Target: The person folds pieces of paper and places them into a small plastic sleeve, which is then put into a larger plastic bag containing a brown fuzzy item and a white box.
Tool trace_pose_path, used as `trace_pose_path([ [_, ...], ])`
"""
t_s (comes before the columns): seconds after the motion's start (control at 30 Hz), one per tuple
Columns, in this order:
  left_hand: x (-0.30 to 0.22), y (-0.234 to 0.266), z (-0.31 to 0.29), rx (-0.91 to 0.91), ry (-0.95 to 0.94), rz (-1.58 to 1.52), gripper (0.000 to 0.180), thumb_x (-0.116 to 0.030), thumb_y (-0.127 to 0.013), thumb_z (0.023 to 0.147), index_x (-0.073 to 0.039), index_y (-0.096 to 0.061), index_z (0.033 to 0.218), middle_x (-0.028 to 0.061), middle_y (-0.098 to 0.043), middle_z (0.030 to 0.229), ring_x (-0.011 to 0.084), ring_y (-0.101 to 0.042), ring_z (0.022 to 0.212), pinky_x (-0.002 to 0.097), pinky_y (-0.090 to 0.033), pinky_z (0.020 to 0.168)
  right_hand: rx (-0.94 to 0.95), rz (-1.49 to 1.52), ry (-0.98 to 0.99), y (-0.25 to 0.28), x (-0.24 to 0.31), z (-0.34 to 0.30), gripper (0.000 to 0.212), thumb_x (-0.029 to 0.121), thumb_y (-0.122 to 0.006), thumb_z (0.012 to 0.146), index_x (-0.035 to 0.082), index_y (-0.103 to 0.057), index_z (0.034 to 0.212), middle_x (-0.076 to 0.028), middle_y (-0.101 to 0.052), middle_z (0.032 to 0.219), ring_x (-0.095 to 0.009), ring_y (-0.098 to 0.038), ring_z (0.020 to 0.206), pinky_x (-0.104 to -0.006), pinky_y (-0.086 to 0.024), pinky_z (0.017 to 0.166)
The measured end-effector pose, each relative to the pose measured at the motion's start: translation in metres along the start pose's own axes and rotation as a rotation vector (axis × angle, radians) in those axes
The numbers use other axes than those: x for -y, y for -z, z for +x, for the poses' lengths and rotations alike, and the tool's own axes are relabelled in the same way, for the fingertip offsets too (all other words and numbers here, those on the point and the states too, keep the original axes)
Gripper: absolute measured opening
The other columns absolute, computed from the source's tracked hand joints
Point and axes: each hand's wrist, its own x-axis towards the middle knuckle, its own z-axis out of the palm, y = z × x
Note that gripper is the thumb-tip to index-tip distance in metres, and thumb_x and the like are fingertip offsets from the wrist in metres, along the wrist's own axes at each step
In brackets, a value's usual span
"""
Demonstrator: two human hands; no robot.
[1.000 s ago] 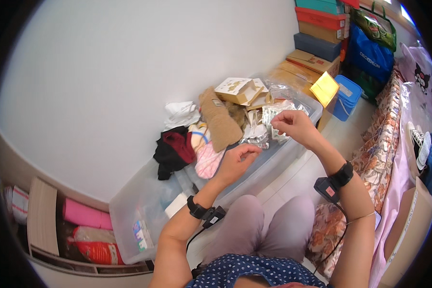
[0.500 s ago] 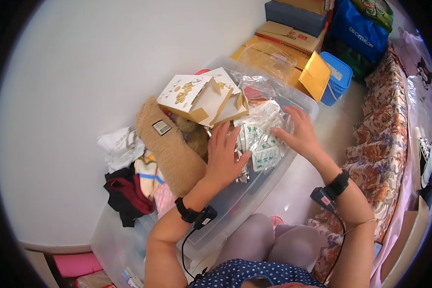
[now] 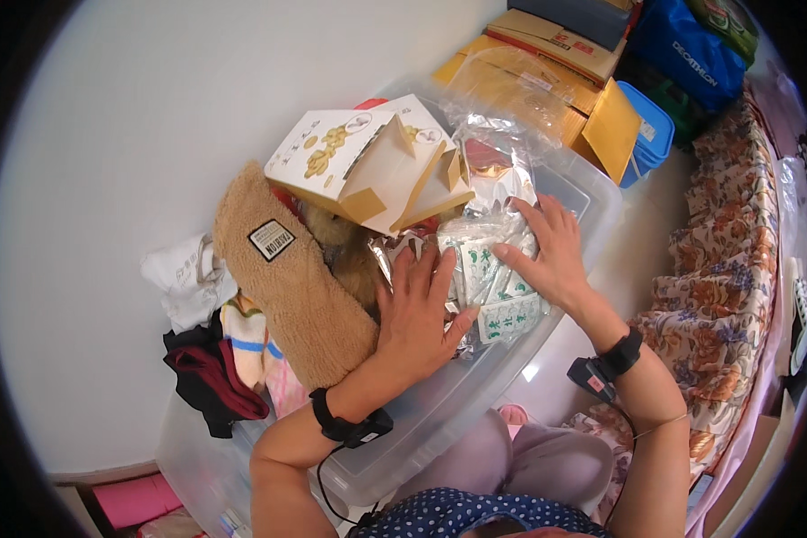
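Now hands point(image 3: 554, 255) spread around white packets point(image 3: 509, 319), no longer loosely curled.

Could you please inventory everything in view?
White-gold cardboard boxes: apparently two, upper centre.
Green-printed white packets: several, centre.
Silver foil packaging: several, centre.
Tan fleecy piece: one, left.
Crumpled white cloth: one, left.
Black-maroon cloth: one, left.
Striped cream-pink cloth: one, left.
Translucent plastic bin: apparently one, underneath.
Brown cardboard boxes: several, upper right.
Yellow flat piece: one, upper right.
Lidded blue bucket: one, upper right.
Blue bag: one, upper right.
Ruffled floral fabric: one, multicoloured, right.
Pink roll: one, lower left.
Dotted blue top: one, bottom.
Black wrist straps: two, lower half.
Left hand: one, over foil.
Right hand: one, on packets.
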Motion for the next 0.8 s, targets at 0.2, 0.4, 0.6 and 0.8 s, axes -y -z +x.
trace_pose_path([
  [0.2, 0.002, 0.006, -0.027, 0.026, 0.003, 0.010, 0.072, -0.039, -0.057, 0.089, 0.000, -0.026, 0.141, 0.0260, -0.032, 0.141, 0.0475, -0.023, 0.132, 0.0647, -0.019, 0.102, -0.014, -0.015, 0.035, -0.017, 0.025, -0.023, 0.072, 0.055, -0.066, 0.076, 0.006, -0.052, 0.127, -0.027, -0.040, 0.131, -0.042, -0.037, 0.121, -0.0527, -0.023, 0.104],
  [0.4, 0.009, 0.013, -0.059, 0.002, -0.005, -0.049, 0.071, -0.034, -0.062, 0.085, 0.002, -0.029, 0.137, 0.0271, -0.033, 0.140, 0.0477, -0.023, 0.133, 0.0636, -0.021, 0.103, -0.006, 0.018, 0.000, -0.024, 0.059, -0.045, 0.073, 0.052, -0.067, 0.076, 0.005, -0.050, 0.128, -0.029, -0.036, 0.132, -0.044, -0.036, 0.120, -0.0517, -0.024, 0.104],
  [0.6, 0.009, 0.029, -0.092, 0.025, 0.057, -0.037, 0.067, -0.030, -0.065, 0.083, 0.003, -0.033, 0.132, 0.0301, -0.035, 0.136, 0.0477, -0.027, 0.132, 0.0597, -0.024, 0.104, 0.044, 0.090, 0.018, -0.032, 0.089, -0.065, 0.075, 0.049, -0.068, 0.076, 0.005, -0.046, 0.132, -0.030, -0.035, 0.133, -0.043, -0.036, 0.116, -0.0514, -0.025, 0.102],
  [0.8, 0.007, 0.048, -0.125, 0.113, 0.264, -0.163, 0.064, -0.024, -0.065, 0.082, 0.004, -0.033, 0.130, 0.0322, -0.040, 0.130, 0.0495, -0.038, 0.122, 0.0494, -0.028, 0.106, 0.109, 0.141, 0.035, -0.042, 0.120, -0.086, 0.078, 0.046, -0.070, 0.077, 0.004, -0.040, 0.136, -0.030, -0.031, 0.136, -0.043, -0.034, 0.117, -0.0513, -0.025, 0.102],
])
